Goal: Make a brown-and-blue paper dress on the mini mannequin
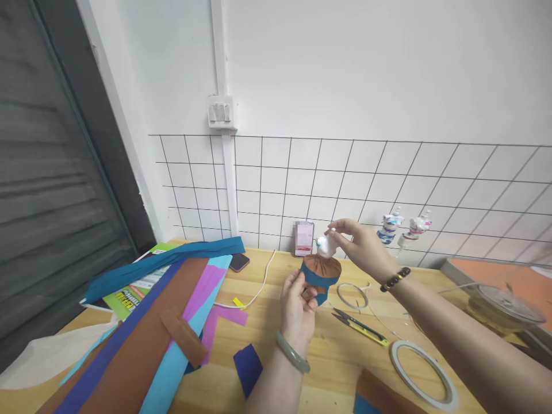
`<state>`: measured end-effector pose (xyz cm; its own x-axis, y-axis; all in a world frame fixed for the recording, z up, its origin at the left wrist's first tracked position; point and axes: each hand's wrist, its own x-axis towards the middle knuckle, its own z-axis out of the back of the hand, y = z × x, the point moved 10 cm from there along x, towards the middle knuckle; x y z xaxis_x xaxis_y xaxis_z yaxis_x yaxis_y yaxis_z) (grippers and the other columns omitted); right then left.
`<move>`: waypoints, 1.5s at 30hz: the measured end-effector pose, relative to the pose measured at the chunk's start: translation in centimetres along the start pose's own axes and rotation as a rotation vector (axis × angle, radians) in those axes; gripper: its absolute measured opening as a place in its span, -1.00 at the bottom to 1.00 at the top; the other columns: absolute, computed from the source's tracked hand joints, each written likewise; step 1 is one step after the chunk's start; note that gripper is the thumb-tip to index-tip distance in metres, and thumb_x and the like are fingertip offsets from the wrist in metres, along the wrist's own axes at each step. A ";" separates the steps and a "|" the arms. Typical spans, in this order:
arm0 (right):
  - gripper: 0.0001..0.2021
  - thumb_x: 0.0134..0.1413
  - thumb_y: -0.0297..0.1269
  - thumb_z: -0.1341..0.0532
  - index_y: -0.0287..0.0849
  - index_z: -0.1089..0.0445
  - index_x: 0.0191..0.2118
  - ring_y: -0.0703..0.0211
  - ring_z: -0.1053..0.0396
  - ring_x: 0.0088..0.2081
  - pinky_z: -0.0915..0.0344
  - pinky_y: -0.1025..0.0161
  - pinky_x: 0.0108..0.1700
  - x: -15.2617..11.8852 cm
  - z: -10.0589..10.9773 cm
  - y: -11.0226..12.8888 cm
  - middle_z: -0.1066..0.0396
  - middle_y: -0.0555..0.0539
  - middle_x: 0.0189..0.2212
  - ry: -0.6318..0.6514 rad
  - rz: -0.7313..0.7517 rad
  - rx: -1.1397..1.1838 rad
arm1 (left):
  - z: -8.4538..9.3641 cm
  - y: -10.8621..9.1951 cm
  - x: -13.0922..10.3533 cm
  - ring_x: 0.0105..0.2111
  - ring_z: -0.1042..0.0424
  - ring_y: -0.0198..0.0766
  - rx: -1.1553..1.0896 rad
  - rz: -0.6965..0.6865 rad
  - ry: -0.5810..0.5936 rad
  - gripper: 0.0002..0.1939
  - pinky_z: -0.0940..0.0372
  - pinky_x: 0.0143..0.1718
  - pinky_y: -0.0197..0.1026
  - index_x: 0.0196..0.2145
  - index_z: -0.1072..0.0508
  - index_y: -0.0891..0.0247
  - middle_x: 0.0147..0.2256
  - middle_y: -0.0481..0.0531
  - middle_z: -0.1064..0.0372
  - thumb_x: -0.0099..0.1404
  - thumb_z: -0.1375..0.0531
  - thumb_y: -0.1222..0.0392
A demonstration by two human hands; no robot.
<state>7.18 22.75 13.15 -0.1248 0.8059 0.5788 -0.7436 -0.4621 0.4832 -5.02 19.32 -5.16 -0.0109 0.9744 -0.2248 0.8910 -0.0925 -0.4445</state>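
Note:
My left hand [298, 302] is closed around a piece of brown and teal crepe paper [321, 282], which is gathered at the top like a small skirt. Above the gathers sits a small white figure [326, 246] with a bluish mark on its side. My right hand [354, 244] reaches in from the right and pinches the figure near its top. Whether the figure is fixed to the paper cannot be seen. Yellow-handled thread snips [362, 328] lie just right of my left hand, below a thin ring of tape [352, 296].
Long crepe paper strips [142, 328] cover the left of the wooden table. A dark phone [239, 263], white cable [268, 276] and upright phone [304, 238] are behind. A white tape roll [448, 388] and wire spool [506, 307] lie right. Two small figures [388, 228] stand near the wall.

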 end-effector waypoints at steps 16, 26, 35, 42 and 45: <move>-0.83 0.07 -0.23 -0.17 -0.14 -0.41 -0.24 0.02 -0.45 -0.26 -0.32 0.10 -0.24 3.9 3.5 -5.7 -0.52 -0.12 -0.32 -0.127 -0.106 -0.138 | 3.8 -2.1 1.7 -0.65 -0.25 -0.49 0.027 -0.099 -0.198 -0.81 -0.06 -0.67 -0.45 -0.31 -0.28 0.26 -0.44 -0.03 -0.31 0.10 -0.22 0.26; -0.75 0.20 -0.24 -0.15 -0.20 -0.33 -0.04 0.13 -0.40 -0.16 -0.36 0.07 -0.15 7.2 1.9 -13.5 -0.38 -0.10 -0.08 -0.032 -0.219 -0.302 | 5.2 -2.0 2.1 -0.64 -0.24 -0.49 0.034 -0.109 -0.262 -0.80 -0.10 -0.63 -0.45 -0.29 -0.30 0.27 -0.46 -0.03 -0.29 0.09 -0.18 0.35; -0.74 0.20 -0.23 -0.14 -0.18 -0.32 -0.02 0.13 -0.39 -0.15 -0.37 0.07 -0.14 8.4 1.5 -15.5 -0.36 -0.11 -0.05 0.019 -0.285 -0.352 | 5.8 -1.2 2.5 -0.63 -0.23 -0.49 0.037 -0.064 -0.285 -0.87 -0.10 -0.63 -0.45 -0.30 -0.27 0.28 -0.45 -0.02 -0.29 0.14 -0.13 0.34; -0.74 0.20 -0.21 -0.14 -0.20 -0.33 -0.05 0.14 -0.40 -0.18 -0.37 0.08 -0.16 7.7 1.6 -14.2 -0.38 -0.10 -0.10 -0.001 -0.279 -0.349 | 5.9 -0.3 2.5 -0.65 -0.23 -0.51 0.042 -0.015 -0.285 -0.87 -0.09 -0.64 -0.46 -0.27 -0.27 0.29 -0.47 -0.03 -0.29 0.18 -0.10 0.37; -0.76 0.19 -0.20 -0.15 -0.21 -0.36 -0.09 0.15 -0.41 -0.21 -0.36 0.08 -0.17 7.4 2.6 -12.5 -0.41 -0.08 -0.16 -0.045 -0.249 -0.337 | 5.6 0.2 2.4 -0.65 -0.25 -0.49 0.036 0.011 -0.264 -0.87 -0.12 -0.64 -0.46 -0.27 -0.27 0.30 -0.49 -0.03 -0.30 0.18 -0.10 0.39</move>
<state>17.27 33.48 13.11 0.1093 0.8574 0.5030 -0.9215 -0.1023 0.3747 -7.38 20.50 -10.70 -0.1232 0.8863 -0.4464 0.8751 -0.1151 -0.4701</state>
